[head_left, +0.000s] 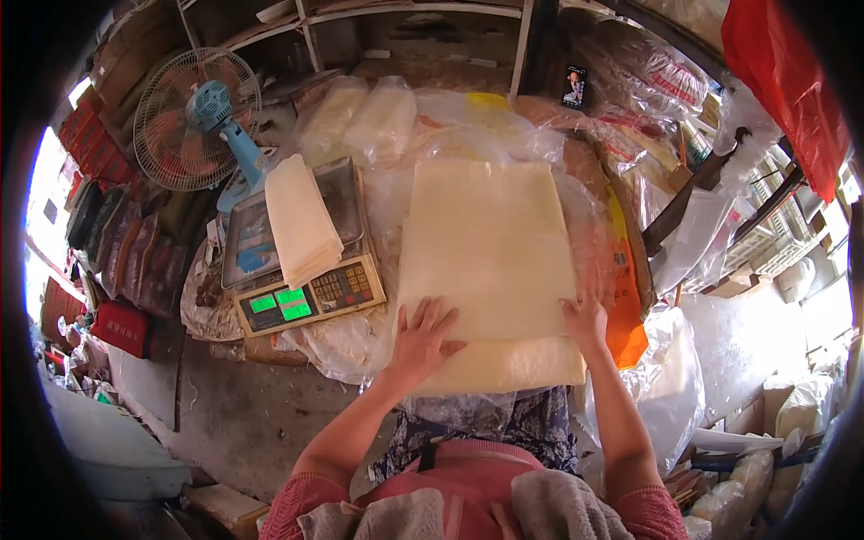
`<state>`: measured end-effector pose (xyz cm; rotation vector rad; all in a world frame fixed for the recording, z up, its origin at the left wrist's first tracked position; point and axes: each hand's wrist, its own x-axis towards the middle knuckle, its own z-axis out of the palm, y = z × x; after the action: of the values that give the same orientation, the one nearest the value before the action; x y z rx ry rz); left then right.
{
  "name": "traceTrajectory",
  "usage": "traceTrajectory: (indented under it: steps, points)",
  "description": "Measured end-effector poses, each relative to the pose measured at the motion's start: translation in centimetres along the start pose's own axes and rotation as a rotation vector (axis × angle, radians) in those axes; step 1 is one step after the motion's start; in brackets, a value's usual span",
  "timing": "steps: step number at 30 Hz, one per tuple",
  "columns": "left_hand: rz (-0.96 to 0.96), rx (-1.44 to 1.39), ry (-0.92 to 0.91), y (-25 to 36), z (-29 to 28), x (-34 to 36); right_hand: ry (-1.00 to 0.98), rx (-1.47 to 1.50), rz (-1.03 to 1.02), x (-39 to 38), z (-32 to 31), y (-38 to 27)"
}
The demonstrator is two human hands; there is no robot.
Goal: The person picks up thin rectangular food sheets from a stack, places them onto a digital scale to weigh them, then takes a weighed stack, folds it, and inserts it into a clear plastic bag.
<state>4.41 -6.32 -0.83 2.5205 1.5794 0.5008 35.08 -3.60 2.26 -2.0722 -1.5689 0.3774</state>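
A wide stack of thin, pale yellow sheets (486, 243) lies in front of me on clear plastic; I cannot tell their material. The near part forms a strip (504, 364) that juts out towards my body. My left hand (423, 340) rests with spread fingers on the stack's near left corner. At its right edge is my right hand (587, 319), fingers stretched forward and thumb on the sheet. Left of the stack, a folded bundle of similar sheets (301, 220) lies across the metal pan of a digital scale (337, 286) with lit green displays.
A blue desk fan (209, 106) stands behind the scale. Plastic-wrapped pale packs (382, 121) lie at the back. A phone (574, 86) leans at the back right. An orange bag (627, 333) borders the table's right side, and a red plastic bag (792, 81) hangs upper right.
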Motion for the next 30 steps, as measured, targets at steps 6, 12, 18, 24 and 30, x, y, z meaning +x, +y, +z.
traceTrajectory:
  steps: [6,12,18,24,30]
  points:
    - [0.030,0.004,0.055,-0.1,0.7,-0.5,-0.052,-0.281,-0.570,-3.0,2.1,-2.5]
    - [0.128,0.077,0.039,-3.7,-1.5,-1.2,-0.179,-0.258,-0.558,-3.0,5.0,0.0]
    - [0.093,-0.041,0.037,-0.2,-7.3,0.5,-0.277,0.000,-0.857,-5.6,1.7,-10.9]
    - [-0.295,-0.982,0.769,-2.9,-4.6,0.4,0.049,0.209,-1.127,-5.5,-3.5,-12.0]
    - [-0.185,-0.937,0.405,-5.9,3.2,-4.3,-0.146,0.188,-0.973,-6.5,-0.3,-1.9]
